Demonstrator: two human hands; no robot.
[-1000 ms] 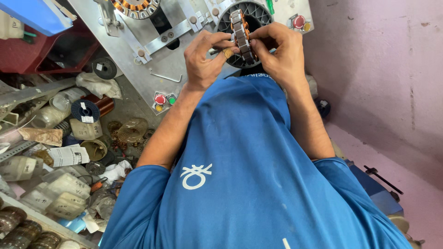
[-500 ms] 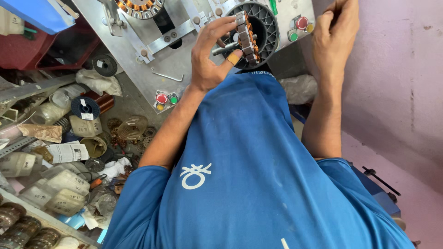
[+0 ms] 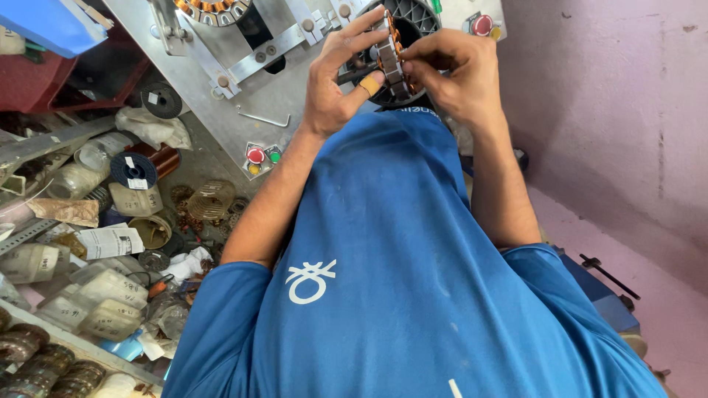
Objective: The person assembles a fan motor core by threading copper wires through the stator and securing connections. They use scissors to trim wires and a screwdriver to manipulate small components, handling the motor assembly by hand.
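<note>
Stator core (image 3: 391,53) with copper windings, pinched between both our hands in front of the grey machine panel (image 3: 221,125)

Going left to right: clutter of plastic jars (image 3: 96,302) and a copper wire spool (image 3: 140,168) lies on the bench; red and green buttons (image 3: 262,156) sit on the panel; our left hand (image 3: 335,77), tape on the thumb, grips the core's near side; our right hand (image 3: 453,70) closes fingers on its far side. Core is held edge-on, before a black round fixture (image 3: 413,18); pink wall (image 3: 612,110) at right
</note>
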